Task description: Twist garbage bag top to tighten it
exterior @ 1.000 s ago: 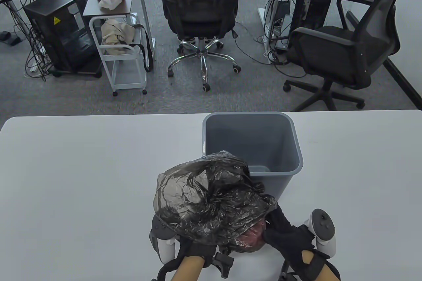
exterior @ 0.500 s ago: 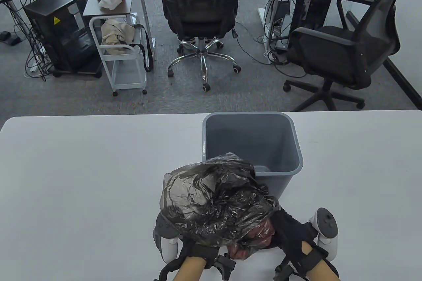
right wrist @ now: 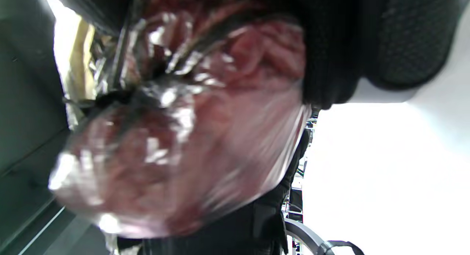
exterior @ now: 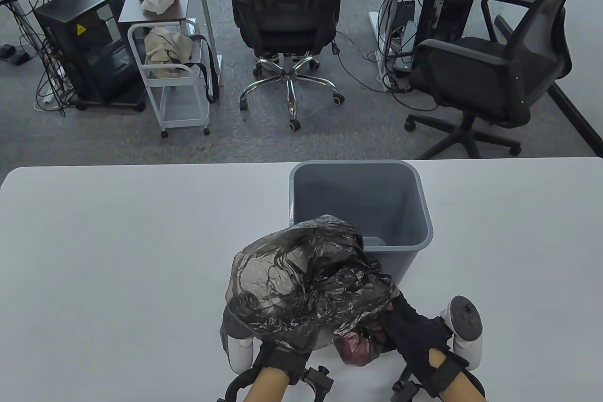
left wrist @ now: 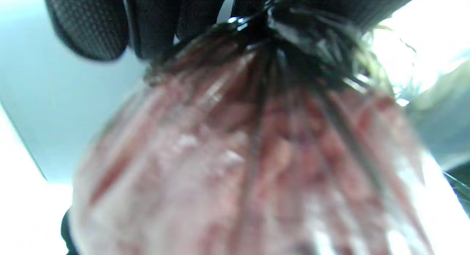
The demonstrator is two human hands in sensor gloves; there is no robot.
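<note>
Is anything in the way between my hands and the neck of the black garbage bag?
Nothing visible: the left hand already grips the black plastic garbage bag's gathered neck, and the right hand touches its reddish filled part.

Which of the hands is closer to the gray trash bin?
The right hand. It sits just below the gray trash bin's near corner, gripping the garbage bag. The left hand is farther away, mostly hidden under the bag's loose top.
</note>
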